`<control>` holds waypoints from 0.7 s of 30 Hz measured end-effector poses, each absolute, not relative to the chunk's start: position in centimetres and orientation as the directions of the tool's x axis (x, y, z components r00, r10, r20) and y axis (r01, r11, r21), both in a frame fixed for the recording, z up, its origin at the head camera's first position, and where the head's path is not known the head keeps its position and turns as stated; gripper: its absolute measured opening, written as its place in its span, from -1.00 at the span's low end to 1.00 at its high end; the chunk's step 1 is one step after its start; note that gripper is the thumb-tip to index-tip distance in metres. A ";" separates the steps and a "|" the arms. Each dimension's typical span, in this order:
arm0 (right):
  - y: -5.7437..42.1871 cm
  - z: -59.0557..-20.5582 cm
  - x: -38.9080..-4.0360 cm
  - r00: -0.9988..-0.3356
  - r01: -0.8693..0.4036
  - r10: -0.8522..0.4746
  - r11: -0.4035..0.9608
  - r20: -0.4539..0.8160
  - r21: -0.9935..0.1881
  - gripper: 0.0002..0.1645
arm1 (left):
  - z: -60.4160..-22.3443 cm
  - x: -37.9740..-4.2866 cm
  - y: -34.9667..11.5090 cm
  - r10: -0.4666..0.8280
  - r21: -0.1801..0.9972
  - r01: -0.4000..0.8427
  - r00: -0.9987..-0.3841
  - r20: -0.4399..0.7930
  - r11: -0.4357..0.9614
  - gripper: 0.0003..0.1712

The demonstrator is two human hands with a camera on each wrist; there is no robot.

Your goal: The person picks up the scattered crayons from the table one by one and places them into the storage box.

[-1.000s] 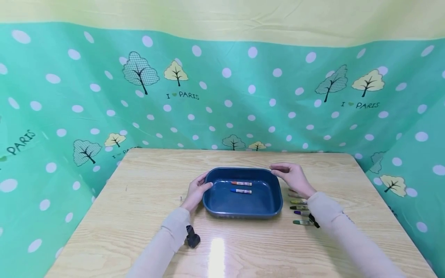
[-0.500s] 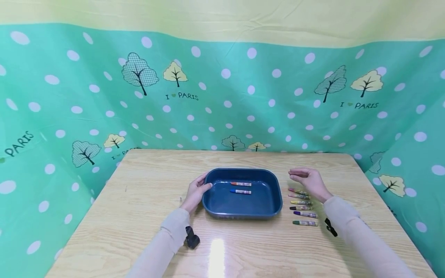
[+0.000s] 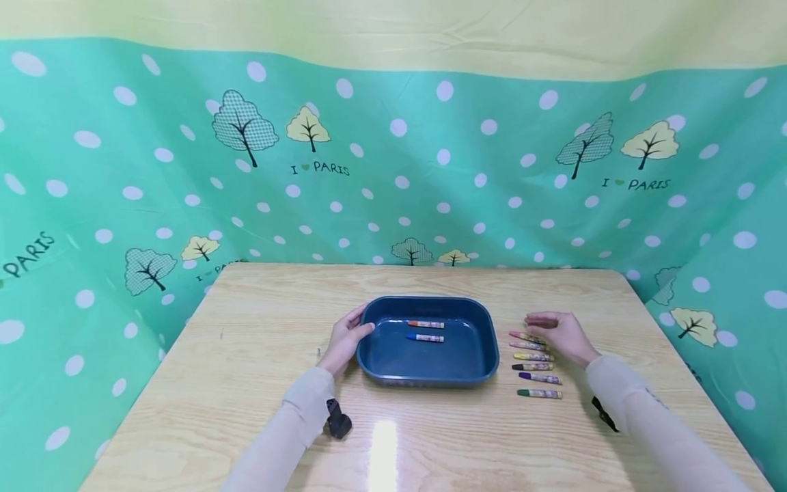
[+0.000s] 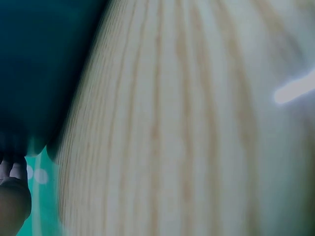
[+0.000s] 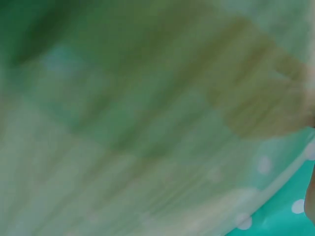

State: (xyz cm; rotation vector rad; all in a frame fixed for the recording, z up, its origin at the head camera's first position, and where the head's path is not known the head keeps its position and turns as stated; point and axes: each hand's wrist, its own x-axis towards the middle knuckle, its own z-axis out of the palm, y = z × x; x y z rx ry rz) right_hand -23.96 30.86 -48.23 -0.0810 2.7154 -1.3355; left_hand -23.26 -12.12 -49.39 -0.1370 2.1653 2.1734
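Steadying, it seems, a dark-blue rectangular tray (image 3: 427, 380) with two paper-wrapped crayons (image 3: 425, 337) inside, the left hand (image 3: 344, 342) grips its left rim, while the right hand (image 3: 564, 336), thumb and fingers narrowly apart, hovers by six multicoloured crayons (image 3: 533, 367) rowed, presumably for easy reach, on the wood-grained table (image 3: 283, 307).

Left hand (image 3: 344, 343) grips tray (image 3: 424, 362); orange crayon (image 3: 426, 324), blue crayon (image 3: 425, 337) inside.

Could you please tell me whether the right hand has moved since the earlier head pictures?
Yes; the right hand has moved rightward across the table and away from the table's far edge.
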 end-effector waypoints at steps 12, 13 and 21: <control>31.3 -49.4 -23.9 -0.993 0.007 -0.085 0.656 -0.083 -0.755 -0.57 | -49.5 -23.3 -12.2 -0.013 0.994 -0.110 -0.994 -0.110 -0.016 -0.42; 31.3 -49.5 -23.9 -0.993 -0.002 -0.089 0.659 -0.075 -0.752 -0.58 | -49.6 -23.4 -12.3 -0.010 0.994 -0.110 -0.994 -0.110 -0.020 -0.42; 31.0 -49.9 -23.8 -0.993 -0.090 -0.117 0.723 0.007 -0.684 -0.69 | -49.1 -23.1 -12.2 0.005 0.993 -0.117 -0.993 -0.117 -0.010 -0.41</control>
